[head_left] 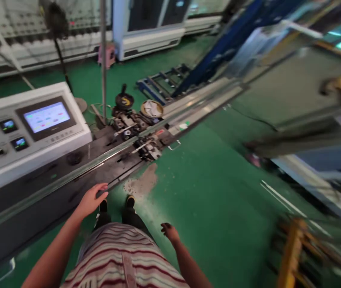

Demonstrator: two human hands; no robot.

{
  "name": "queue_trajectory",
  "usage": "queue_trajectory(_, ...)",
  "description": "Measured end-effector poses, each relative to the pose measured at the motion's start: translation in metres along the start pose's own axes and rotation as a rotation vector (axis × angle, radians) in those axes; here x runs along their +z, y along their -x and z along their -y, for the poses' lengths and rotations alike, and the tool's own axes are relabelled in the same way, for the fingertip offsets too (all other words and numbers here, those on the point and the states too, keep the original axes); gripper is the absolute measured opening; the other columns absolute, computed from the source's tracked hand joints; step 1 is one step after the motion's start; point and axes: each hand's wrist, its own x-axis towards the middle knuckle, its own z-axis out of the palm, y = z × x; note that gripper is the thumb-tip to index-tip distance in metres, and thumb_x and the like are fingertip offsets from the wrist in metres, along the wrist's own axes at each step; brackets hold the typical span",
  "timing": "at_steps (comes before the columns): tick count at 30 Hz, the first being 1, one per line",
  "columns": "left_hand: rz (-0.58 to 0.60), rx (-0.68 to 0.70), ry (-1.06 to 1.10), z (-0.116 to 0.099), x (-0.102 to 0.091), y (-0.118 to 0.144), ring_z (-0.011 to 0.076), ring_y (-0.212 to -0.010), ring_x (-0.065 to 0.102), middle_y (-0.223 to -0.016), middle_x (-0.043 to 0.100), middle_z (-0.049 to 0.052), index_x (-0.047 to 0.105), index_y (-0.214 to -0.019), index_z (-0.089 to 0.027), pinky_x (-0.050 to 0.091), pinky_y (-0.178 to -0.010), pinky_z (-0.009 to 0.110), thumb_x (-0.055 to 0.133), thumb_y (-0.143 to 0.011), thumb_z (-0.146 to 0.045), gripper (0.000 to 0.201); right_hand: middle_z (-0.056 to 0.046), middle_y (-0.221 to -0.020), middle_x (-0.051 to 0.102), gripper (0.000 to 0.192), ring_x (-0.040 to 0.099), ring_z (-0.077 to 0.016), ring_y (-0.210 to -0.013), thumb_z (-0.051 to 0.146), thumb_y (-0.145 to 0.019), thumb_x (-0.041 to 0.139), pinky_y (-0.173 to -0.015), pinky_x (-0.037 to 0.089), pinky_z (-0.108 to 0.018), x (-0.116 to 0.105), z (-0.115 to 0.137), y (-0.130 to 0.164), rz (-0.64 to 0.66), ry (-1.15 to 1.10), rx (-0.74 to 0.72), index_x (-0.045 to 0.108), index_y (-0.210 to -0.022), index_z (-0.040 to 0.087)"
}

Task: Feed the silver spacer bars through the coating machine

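Note:
My left hand (91,199) rests with spread fingers on the front edge of a long dark machine bed (68,176), holding nothing. A thin metal strip (110,154) runs along that bed toward a cluster of clamps and rollers (137,132). My right hand (169,232) hangs free over the green floor by my hip, fingers loosely curled and empty. My striped shirt and dark shoes show below.
A grey control panel with a lit touchscreen (47,117) and red buttons stands at left. A vertical pole (103,60) rises behind the bed. Blue steel frames (161,82) lie on the green floor (212,188); a yellow rack (292,252) stands at right.

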Motion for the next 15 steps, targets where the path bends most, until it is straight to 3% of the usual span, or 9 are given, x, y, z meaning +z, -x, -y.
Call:
queue_trajectory(3,0.131,0.134,-0.112,-0.052,0.037,-0.04,0.0231,-0.118,0.06,-0.13,0.063,0.009,0.058,-0.132,-0.023,0.045,-0.105,0.04,0.053,-0.094,-0.044,0.043,-0.008,-0.064,0.066,0.028,0.064,-0.0227,-0.059,0.046,-0.074,0.048,-0.063,0.051,-0.033,0.008,-0.03,-0.003,-0.004,-0.152,0.013,0.06,-0.074,0.021)
queue_trajectory(7,0.304,0.248,-0.194,-0.115,0.116,-0.071,0.0229,-0.119,0.059,-0.131,0.062,0.009,0.057,-0.133,-0.023,0.044,-0.106,0.039,0.053,-0.094,-0.043,0.045,-0.005,-0.059,0.063,0.027,0.063,-0.023,-0.056,0.049,-0.066,0.053,-0.063,0.051,-0.034,-0.001,-0.076,0.001,-0.02,-0.288,0.026,0.058,-0.068,0.023)
queue_trajectory(10,0.453,0.278,-0.242,-0.149,0.188,-0.084,0.0232,-0.12,0.059,-0.13,0.063,0.01,0.057,-0.134,-0.023,0.044,-0.107,0.039,0.054,-0.093,-0.041,0.045,-0.005,-0.054,0.061,0.025,0.064,-0.0265,-0.055,0.049,-0.062,0.05,-0.061,0.051,-0.038,-0.025,-0.119,0.002,-0.055,-0.354,0.049,0.052,-0.06,0.024)
queue_trajectory(15,0.59,0.284,-0.323,-0.203,0.314,-0.103,0.0255,-0.12,0.06,-0.129,0.065,0.011,0.058,-0.134,-0.021,0.044,-0.107,0.041,0.056,-0.091,-0.042,0.048,-0.004,-0.047,0.055,0.026,0.068,-0.0323,-0.058,0.051,-0.061,0.046,-0.058,0.051,-0.041,-0.089,-0.207,0.001,-0.156,-0.405,0.072,0.046,-0.054,0.025)
